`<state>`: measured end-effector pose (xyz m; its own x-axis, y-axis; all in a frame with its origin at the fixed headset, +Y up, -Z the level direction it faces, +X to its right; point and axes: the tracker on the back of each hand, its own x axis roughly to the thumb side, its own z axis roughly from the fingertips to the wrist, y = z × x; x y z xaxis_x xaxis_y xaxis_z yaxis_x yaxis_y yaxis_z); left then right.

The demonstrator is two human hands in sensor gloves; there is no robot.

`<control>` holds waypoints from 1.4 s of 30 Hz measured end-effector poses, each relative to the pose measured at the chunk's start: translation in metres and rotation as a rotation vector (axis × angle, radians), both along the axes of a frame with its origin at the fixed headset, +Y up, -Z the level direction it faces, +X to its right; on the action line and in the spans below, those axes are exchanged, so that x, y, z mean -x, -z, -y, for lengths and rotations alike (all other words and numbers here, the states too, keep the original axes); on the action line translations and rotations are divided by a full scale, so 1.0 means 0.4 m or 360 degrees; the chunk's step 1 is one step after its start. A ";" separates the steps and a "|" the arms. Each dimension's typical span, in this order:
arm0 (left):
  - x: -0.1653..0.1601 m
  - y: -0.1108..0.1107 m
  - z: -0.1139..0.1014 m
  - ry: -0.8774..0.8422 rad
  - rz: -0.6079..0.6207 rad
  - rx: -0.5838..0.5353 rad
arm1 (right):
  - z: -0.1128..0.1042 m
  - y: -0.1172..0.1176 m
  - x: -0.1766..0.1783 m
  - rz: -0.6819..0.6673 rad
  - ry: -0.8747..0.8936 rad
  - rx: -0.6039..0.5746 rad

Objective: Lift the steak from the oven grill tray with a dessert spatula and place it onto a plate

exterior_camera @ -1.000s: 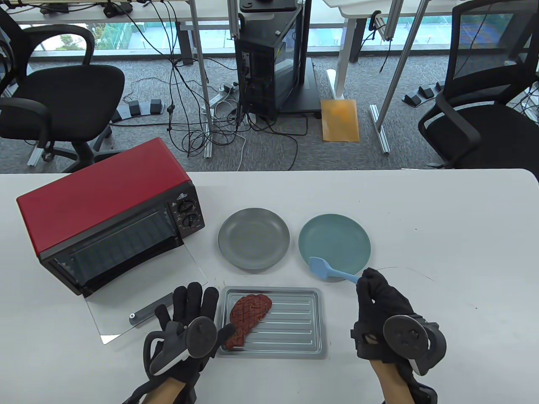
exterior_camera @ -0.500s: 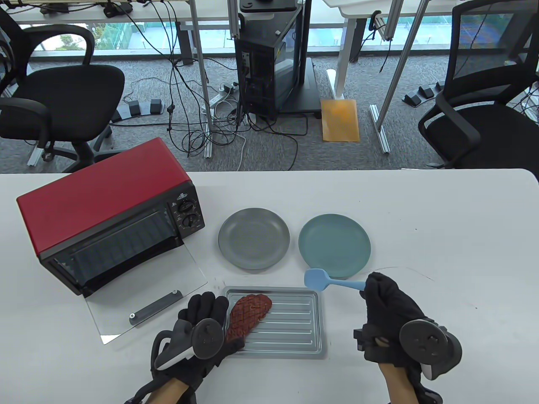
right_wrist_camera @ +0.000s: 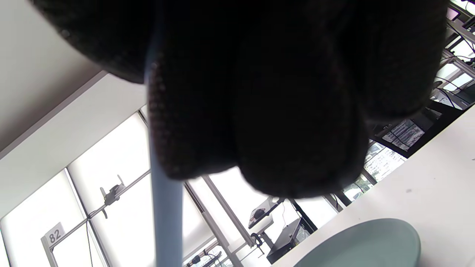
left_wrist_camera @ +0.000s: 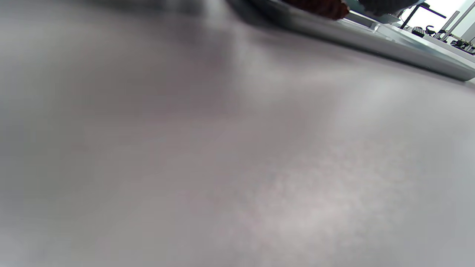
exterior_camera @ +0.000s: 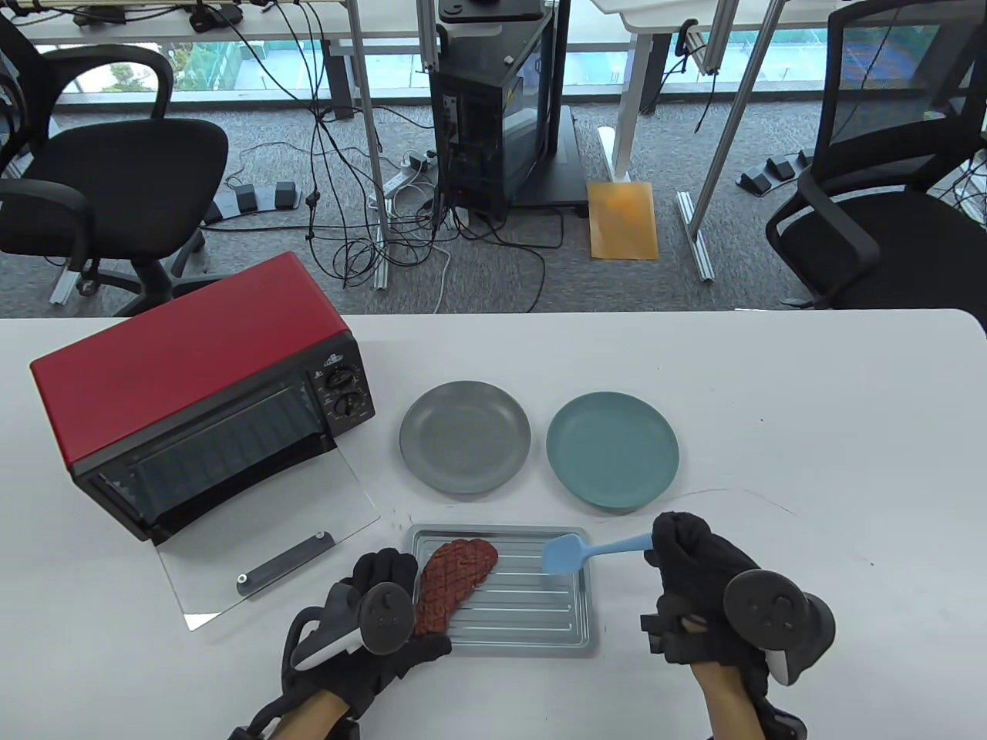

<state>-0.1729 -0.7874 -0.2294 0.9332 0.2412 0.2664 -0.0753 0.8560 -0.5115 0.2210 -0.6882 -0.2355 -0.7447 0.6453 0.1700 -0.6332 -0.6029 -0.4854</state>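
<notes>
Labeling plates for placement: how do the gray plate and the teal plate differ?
Colour: the gray plate is gray, the teal plate is blue-green. Position: the gray plate sits nearer the red oven, behind the steak end of the tray; the teal plate sits nearer the spatula. Both are round, empty, similar in size, flat on the table.

One camera looks down from the person's side across the worktop (exterior_camera: 771, 385) toward the windows. The left wrist camera skims just above the worktop, catching the tray (left_wrist_camera: 371, 35) edge-on. The right wrist camera peers upward past dark fingers (right_wrist_camera: 259, 92), sharing the teal plate (right_wrist_camera: 363, 241).
</notes>
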 end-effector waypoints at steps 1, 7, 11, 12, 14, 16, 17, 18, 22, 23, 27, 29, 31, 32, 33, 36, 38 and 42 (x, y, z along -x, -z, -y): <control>0.000 0.001 0.005 0.0007 -0.0001 0.0009 | 0.004 0.003 -0.001 -0.0007 0.0005 0.0026; -0.003 0.002 0.013 0.0023 -0.0002 0.0006 | 0.024 0.016 -0.002 -0.0064 0.0045 0.0132; -0.004 0.002 0.014 0.0028 0.0000 0.0020 | 0.035 0.023 0.000 -0.0086 0.0038 0.0192; -0.005 0.002 0.014 0.0028 0.0000 0.0024 | 0.037 0.024 0.000 -0.0087 0.0033 0.0205; -0.005 0.002 0.015 0.0027 -0.0001 0.0030 | 0.040 0.025 -0.001 -0.0080 0.0037 0.0214; -0.005 0.002 0.016 0.0023 -0.0001 0.0041 | 0.044 0.026 -0.005 -0.0078 0.0053 0.0256; -0.005 0.003 0.017 0.0024 -0.0002 0.0046 | 0.045 0.027 -0.006 -0.0077 0.0058 0.0278; -0.005 0.003 0.017 0.0022 -0.0001 0.0049 | 0.047 0.027 -0.009 -0.0077 0.0068 0.0310; -0.005 0.003 0.018 0.0021 0.0002 0.0053 | 0.057 0.031 -0.022 -0.0078 0.0121 0.0449; -0.005 0.003 0.018 0.0021 0.0003 0.0055 | 0.058 0.031 -0.024 -0.0078 0.0123 0.0464; -0.006 0.004 0.020 0.0024 0.0010 0.0064 | 0.065 0.032 -0.030 -0.0063 0.0142 0.0567; -0.006 0.004 0.021 0.0023 0.0012 0.0069 | 0.067 0.033 -0.031 -0.0057 0.0138 0.0585; -0.006 0.005 0.022 0.0023 0.0015 0.0073 | 0.067 0.033 -0.029 -0.0063 0.0126 0.0592; -0.006 0.005 0.023 0.0022 0.0015 0.0075 | 0.067 0.034 -0.028 -0.0067 0.0123 0.0592; -0.005 0.005 0.023 0.0020 0.0016 0.0076 | 0.068 0.034 -0.027 -0.0068 0.0121 0.0594; -0.005 0.006 0.025 0.0014 0.0019 0.0082 | 0.076 0.036 -0.017 -0.0078 0.0091 0.0615; -0.004 0.006 0.025 0.0012 0.0021 0.0085 | 0.084 0.039 -0.004 -0.0104 0.0067 0.0632; -0.004 0.007 0.026 0.0010 0.0023 0.0089 | 0.096 0.043 0.029 -0.0139 -0.0023 0.0618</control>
